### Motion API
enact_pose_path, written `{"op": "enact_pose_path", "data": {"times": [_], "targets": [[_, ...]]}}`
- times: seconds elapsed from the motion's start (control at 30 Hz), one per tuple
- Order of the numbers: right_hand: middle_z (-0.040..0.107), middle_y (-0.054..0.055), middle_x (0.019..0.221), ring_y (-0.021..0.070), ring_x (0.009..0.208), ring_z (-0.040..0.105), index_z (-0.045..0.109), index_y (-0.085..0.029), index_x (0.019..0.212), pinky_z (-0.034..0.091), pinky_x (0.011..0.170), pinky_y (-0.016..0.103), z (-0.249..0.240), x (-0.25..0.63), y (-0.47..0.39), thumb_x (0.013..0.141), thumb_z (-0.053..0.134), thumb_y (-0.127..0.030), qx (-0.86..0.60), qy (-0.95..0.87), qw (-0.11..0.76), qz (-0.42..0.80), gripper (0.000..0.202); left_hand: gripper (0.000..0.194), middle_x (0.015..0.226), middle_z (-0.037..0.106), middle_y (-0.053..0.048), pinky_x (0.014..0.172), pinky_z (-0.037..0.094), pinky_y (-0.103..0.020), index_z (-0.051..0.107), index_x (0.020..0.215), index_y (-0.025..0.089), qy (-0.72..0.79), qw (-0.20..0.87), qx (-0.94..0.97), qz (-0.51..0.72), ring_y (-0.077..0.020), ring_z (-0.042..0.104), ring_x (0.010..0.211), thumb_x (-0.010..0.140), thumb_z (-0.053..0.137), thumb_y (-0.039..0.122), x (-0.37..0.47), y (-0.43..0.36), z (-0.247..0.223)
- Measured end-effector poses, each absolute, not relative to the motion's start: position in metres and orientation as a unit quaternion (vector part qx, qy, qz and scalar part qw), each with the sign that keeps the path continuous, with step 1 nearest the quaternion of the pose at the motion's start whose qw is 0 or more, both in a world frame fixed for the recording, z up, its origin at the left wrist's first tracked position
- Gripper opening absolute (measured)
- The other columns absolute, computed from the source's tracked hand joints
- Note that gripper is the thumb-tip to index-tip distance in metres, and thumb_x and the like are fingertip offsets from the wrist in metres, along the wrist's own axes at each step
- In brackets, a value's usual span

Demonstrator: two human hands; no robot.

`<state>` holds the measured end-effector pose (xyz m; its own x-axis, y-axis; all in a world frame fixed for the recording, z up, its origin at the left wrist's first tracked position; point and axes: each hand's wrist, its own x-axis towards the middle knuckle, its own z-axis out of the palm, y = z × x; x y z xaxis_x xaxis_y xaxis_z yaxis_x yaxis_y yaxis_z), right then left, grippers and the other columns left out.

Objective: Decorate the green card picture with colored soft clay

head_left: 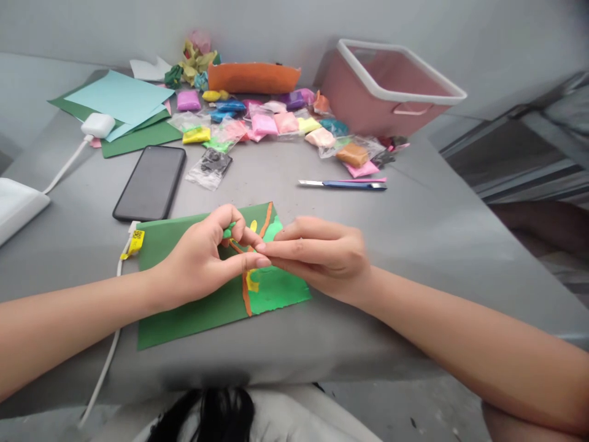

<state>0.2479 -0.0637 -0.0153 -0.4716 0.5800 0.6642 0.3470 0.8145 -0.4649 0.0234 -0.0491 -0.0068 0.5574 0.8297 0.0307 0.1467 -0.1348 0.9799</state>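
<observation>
My left hand (202, 258) is above a dark green sheet of card (184, 313), its fingers curled round a small lump of green modelling clay (229, 231). My right hand (326, 252) has its fingers pressed together, and the fingertips of both hands meet over the card. Whatever may lie between those fingertips is too small or hidden to make out. The card's right part carries a bright green clay layer (280, 288), with an orange clay strip (246, 294) along its edge and yellow clay bits (253, 282) beside the strip. My hands cover the middle of this work.
Behind the card lie a phone (151, 183), a craft knife (343, 183) and several clay packets (264, 124). A pink bin (368, 98) stands back right. Coloured paper (119, 98) and a charger (98, 124) are at left. A white cable (113, 350) hangs over the front edge.
</observation>
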Motion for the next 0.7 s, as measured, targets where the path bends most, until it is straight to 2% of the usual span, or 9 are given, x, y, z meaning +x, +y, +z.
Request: {"op": "enact_pose_path", "data": {"times": [0.17,0.33,0.47,0.57,0.7], "targets": [[0.078,0.002,0.087,0.0132,0.073,0.072,0.075,-0.029,0.114,0.061,0.067,0.024,-0.017,0.247,-0.062,0.089,0.074,-0.016,-0.268,-0.846,0.444,0.122,0.029,0.045,0.088,0.074,0.001,0.076,0.053,-0.03,0.035,0.081,0.024,0.366,0.558,0.671,0.323,-0.0146,0.07,0.082,0.084,0.079,0.03,0.025,-0.047,-0.003],[0.079,0.003,0.089,0.0145,0.076,0.073,0.078,-0.028,0.105,0.062,0.07,0.026,-0.01,0.251,-0.061,0.087,0.074,-0.012,-0.269,-0.84,0.443,0.161,0.025,0.046,0.087,0.074,0.0,0.073,0.049,-0.029,0.033,0.081,0.024,0.369,0.555,0.672,0.323,-0.0139,0.068,0.08,0.086,0.077,0.035,0.024,-0.047,-0.003],[0.079,0.002,0.091,0.016,0.08,0.073,0.079,-0.03,0.101,0.062,0.072,0.029,-0.011,0.257,-0.054,0.087,0.075,-0.015,-0.291,-0.836,0.431,0.173,0.021,0.036,0.099,0.073,-0.003,0.074,0.05,-0.029,0.035,0.084,0.023,0.383,0.544,0.658,0.354,-0.0148,0.067,0.088,0.095,0.065,0.041,0.023,-0.049,-0.005],[0.078,0.003,0.089,0.0161,0.08,0.072,0.079,-0.028,0.098,0.06,0.074,0.029,-0.017,0.261,-0.047,0.086,0.076,-0.016,-0.304,-0.847,0.405,0.164,0.017,0.028,0.099,0.07,-0.003,0.077,0.05,-0.027,0.037,0.086,0.023,0.38,0.535,0.657,0.371,-0.0144,0.066,0.095,0.1,0.058,0.037,0.023,-0.05,-0.005],[0.077,0.003,0.088,0.0151,0.078,0.068,0.078,-0.025,0.097,0.058,0.074,0.03,-0.023,0.262,-0.041,0.087,0.076,-0.017,-0.294,-0.863,0.382,0.154,0.013,0.024,0.099,0.068,-0.002,0.077,0.052,-0.028,0.036,0.087,0.024,0.363,0.528,0.674,0.368,-0.0127,0.065,0.088,0.1,0.054,0.03,0.023,-0.053,-0.006]]}}
